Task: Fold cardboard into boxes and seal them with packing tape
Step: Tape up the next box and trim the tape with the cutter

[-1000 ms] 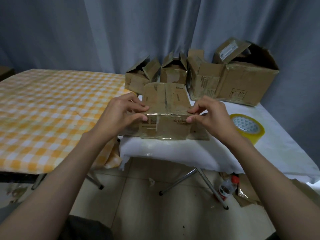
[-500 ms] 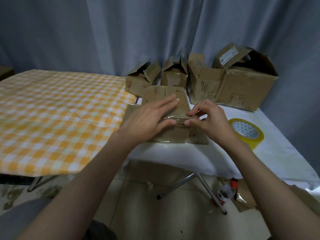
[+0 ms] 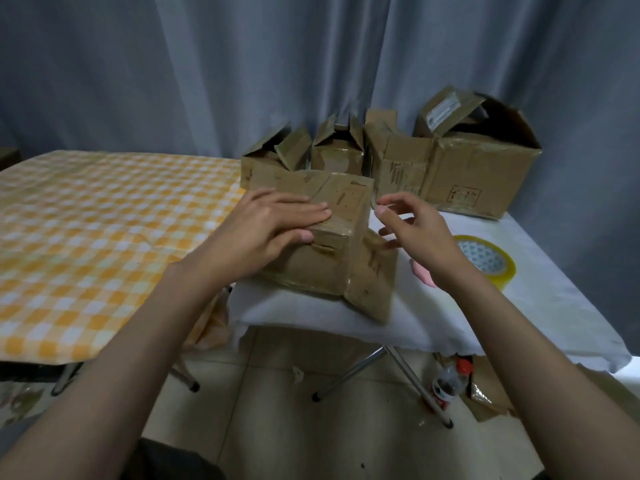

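Small brown cardboard box (image 3: 325, 237), scuffed and glossy with clear tape along its top, sits at the near edge of the white-covered folding table (image 3: 540, 306), now turned so one vertical corner faces the camera; a second ago it lay square-on, its broad face toward the viewer. Left hand (image 3: 273, 230) lies flat on the top panel, fingers straight and together, thumb against the upper front edge, pressing down rather than gripping; half a second back it was already flattening over that seam. Right hand (image 3: 412, 230) has come off the box: fingers loosely spread and slightly curled, holding nothing, hovering just beside the box's right face, where earlier it pinched the top edge. Reading: the top seam looks taped and is being smoothed, and the box is being rotated, probably to check or press another side. One flap or loose panel juts out at the lower right corner of the box, so sealing may not be finished. Roll of yellowish packing tape (image 3: 485, 261) lies flat on the white cloth near the right forearm, apart from the box and untouched. Behind, a row of open-topped brown cardboard boxes (image 3: 433, 168) stands against the grey curtain (image 3: 173, 71). Orange-and-white checked tablecloth (image 3: 86, 237) covers the table on the left.
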A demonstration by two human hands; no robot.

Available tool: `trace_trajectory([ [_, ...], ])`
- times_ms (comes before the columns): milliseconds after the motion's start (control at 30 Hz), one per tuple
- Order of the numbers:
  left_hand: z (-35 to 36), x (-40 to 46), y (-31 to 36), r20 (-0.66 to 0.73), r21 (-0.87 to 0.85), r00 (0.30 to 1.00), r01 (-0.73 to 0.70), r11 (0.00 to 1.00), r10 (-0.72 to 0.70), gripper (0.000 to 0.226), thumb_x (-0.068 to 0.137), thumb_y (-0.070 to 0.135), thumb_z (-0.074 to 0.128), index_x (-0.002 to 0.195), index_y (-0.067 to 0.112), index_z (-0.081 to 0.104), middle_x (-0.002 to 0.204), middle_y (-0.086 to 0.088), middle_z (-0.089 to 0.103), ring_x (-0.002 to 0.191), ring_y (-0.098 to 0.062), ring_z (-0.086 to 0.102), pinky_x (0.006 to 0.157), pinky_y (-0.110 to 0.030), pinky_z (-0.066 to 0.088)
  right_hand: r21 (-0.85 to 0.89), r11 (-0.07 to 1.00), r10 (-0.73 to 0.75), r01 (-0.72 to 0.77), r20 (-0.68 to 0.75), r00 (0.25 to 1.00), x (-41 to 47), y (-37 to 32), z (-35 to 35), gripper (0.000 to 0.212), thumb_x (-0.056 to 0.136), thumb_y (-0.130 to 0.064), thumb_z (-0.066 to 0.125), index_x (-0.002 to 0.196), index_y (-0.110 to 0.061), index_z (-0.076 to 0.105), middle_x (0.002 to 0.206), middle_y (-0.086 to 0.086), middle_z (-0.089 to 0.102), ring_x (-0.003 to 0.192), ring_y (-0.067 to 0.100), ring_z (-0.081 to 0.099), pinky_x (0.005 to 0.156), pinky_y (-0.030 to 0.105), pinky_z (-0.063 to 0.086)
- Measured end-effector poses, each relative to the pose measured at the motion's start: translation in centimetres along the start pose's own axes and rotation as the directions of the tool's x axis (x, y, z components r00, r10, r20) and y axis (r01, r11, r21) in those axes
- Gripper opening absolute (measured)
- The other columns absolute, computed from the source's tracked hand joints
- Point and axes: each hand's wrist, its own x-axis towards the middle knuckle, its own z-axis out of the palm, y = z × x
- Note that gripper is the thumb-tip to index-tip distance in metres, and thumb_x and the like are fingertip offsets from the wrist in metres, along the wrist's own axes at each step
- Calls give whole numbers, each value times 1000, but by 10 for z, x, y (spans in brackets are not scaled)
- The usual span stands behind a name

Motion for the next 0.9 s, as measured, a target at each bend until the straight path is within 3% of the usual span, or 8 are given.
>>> trace_trajectory([
  [133,-14,-18,0,-1,-124,999,45,991,-46,38,87,32,74,124,27,69,134,12,62,128,-11,53,107,-46,41,-114,993,-30,23,-60,998,18,-5,7,24,98,-30,61,117,-17,65,113,3,64,101,27,63,91,51,54],
  [267,-21,-25,6,-138,-178,967,190,966,-215,34,77,61,72,93,32,78,104,17,69,103,-4,60,89,-33,48,-157,988,3,-9,-41,999,42,-8,23,37,99,-37,56,130,-17,61,132,4,59,120,23,56,103,42,47],
  [333,-27,-29,4,-275,-99,882,370,924,-383,57,80,74,53,65,22,72,67,8,65,71,-6,61,66,-32,48,-159,986,44,-45,-14,999,51,-7,33,44,101,-40,53,137,-16,56,139,4,56,125,23,53,105,40,45],
  [400,-30,-32,5,-196,33,788,600,799,-583,89,79,88,30,54,13,69,50,-1,62,53,-11,60,62,-39,53,-185,979,93,-90,8,996,58,-4,42,48,102,-41,49,142,-16,51,142,5,54,129,24,51,109,44,42],
  [533,-18,-34,15,26,-4,637,771,637,-770,99,78,92,21,53,10,72,49,-1,66,59,-17,67,73,-41,57,-194,971,141,-140,-8,990,64,-3,51,36,102,-35,48,130,-15,62,130,7,62,121,26,56,106,46,45],
  [667,-23,-22,18,-108,74,609,793,605,-786,86,82,85,34,55,13,71,55,0,67,60,-21,62,61,-33,51,-103,988,112,-119,-63,992,60,-12,42,24,99,-27,54,110,-19,73,117,-3,67,116,20,58,103,39,46],
  [767,-31,-14,14,-187,17,605,789,614,-774,71,88,74,40,58,16,69,58,-1,67,67,-23,60,60,-32,47,10,995,101,-101,-100,990,52,-22,26,23,96,-26,55,84,-25,75,97,-13,69,100,10,60,85,29,46],
  [900,-30,-8,16,-296,-33,617,756,653,-729,55,96,56,37,65,17,61,68,-8,68,78,-32,59,62,-36,41,54,997,53,-46,-129,990,37,-33,8,26,92,-29,56,86,-12,75,78,-12,67,83,10,58,68,27,41],
])
